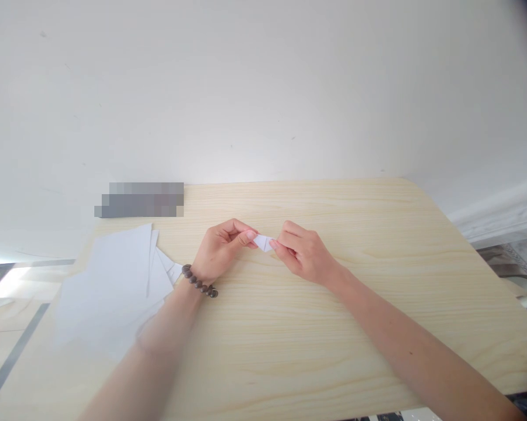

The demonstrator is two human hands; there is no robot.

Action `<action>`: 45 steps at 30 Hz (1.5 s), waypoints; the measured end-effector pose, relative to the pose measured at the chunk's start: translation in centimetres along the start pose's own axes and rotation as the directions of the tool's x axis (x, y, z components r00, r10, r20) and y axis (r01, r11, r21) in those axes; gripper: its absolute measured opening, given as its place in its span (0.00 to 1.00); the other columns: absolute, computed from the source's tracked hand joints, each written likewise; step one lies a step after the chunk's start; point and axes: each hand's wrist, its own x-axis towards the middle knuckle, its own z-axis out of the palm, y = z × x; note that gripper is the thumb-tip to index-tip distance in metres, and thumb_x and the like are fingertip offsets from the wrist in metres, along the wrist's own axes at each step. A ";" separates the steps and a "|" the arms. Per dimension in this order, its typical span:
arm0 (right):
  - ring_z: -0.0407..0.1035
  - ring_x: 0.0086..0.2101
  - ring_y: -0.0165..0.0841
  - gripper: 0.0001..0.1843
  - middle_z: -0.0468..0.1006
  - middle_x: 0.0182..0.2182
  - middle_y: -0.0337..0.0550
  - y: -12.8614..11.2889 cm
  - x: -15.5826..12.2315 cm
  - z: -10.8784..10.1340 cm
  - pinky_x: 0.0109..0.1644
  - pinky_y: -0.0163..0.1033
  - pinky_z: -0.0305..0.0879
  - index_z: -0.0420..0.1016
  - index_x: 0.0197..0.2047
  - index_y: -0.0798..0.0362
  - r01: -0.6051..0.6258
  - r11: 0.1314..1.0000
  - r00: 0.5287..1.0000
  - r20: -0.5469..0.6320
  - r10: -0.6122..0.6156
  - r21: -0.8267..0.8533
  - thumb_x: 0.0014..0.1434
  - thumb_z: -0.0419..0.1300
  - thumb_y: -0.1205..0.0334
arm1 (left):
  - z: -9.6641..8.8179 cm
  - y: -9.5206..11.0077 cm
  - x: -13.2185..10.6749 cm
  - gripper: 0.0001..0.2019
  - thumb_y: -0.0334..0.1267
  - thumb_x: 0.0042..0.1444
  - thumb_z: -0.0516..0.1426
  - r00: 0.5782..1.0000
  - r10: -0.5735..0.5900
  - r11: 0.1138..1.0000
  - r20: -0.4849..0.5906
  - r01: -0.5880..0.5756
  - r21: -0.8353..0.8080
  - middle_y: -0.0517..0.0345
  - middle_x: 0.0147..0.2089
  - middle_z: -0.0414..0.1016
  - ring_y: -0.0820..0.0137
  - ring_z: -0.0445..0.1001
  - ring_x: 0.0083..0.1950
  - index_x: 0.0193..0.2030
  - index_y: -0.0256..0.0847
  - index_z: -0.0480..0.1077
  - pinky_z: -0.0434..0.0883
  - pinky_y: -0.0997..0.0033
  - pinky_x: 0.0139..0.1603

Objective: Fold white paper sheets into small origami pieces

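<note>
A small folded piece of white paper (264,242) is held between my two hands, above the middle of the table. My left hand (224,244) pinches its left end between thumb and fingers. At the right end, my right hand (305,248) grips the paper with thumb and forefinger, the other fingers curled in. A crease or folded edge runs across the paper's visible face. The fingertips cover both ends of it. Dark round beads circle my left wrist.
Loose white sheets (114,286) lie overlapping on the left of the wooden table (254,339). A blurred-out grey object (140,200) sits at the back left edge. Behind the table stands a white wall (263,88).
</note>
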 end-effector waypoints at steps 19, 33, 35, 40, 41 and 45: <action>0.57 0.23 0.22 0.11 0.67 0.28 0.37 -0.1 0.0 0.3 0.25 0.31 0.53 0.68 0.25 0.54 0.145 0.964 0.989 0.065 -0.134 -0.225 0.59 0.52 0.64 | 0.5 0.5 -0.1 0.18 0.43 0.53 0.58 0.983 -0.130 0.989 0.131 0.137 -0.050 0.49 0.39 0.78 0.62 0.76 0.42 0.47 0.34 0.66 0.73 0.60 0.43; 0.66 0.36 0.30 0.10 0.69 0.35 0.42 -0.4 0.3 0.4 0.41 0.38 0.64 0.63 0.28 0.52 -0.182 0.954 0.982 0.089 0.165 0.239 0.55 0.57 0.57 | 0.3 0.1 -0.1 0.14 0.39 0.51 0.60 0.990 -0.031 0.999 0.139 0.036 -0.031 0.50 0.47 0.75 0.64 0.74 0.46 0.43 0.35 0.71 0.73 0.66 0.44; 0.66 0.36 0.30 0.10 0.70 0.34 0.42 -0.3 0.2 0.3 0.41 0.38 0.64 0.62 0.28 0.52 -0.205 0.945 0.977 0.108 0.183 0.253 0.55 0.58 0.57 | 0.4 0.1 -0.1 0.13 0.39 0.51 0.60 0.989 -0.029 0.999 0.143 0.032 -0.016 0.50 0.48 0.74 0.64 0.74 0.46 0.43 0.36 0.72 0.73 0.67 0.45; 0.65 0.35 0.31 0.10 0.71 0.29 0.40 -0.3 0.3 0.1 0.42 0.39 0.63 0.63 0.26 0.52 -0.230 0.942 0.970 0.138 0.201 0.244 0.57 0.56 0.58 | 0.4 0.1 -0.1 0.14 0.39 0.51 0.60 0.992 -0.033 0.999 0.124 0.035 -0.016 0.50 0.51 0.73 0.64 0.73 0.48 0.43 0.36 0.72 0.73 0.67 0.46; 0.65 0.35 0.31 0.11 0.72 0.29 0.40 -0.3 0.4 0.1 0.42 0.39 0.62 0.63 0.26 0.52 -0.229 0.942 0.970 0.139 0.200 0.244 0.57 0.56 0.59 | 0.4 0.1 -0.1 0.14 0.39 0.51 0.60 0.992 -0.036 0.999 0.121 0.038 -0.016 0.50 0.51 0.73 0.64 0.73 0.48 0.43 0.36 0.72 0.73 0.66 0.47; 0.65 0.34 0.31 0.10 0.73 0.28 0.40 -0.4 0.5 0.0 0.43 0.39 0.62 0.64 0.26 0.52 -0.208 0.949 0.974 0.136 0.180 0.235 0.58 0.54 0.61 | 0.4 0.0 -0.2 0.13 0.39 0.51 0.60 0.994 -0.016 1.000 0.107 0.013 0.027 0.50 0.50 0.73 0.65 0.73 0.47 0.43 0.36 0.72 0.71 0.66 0.49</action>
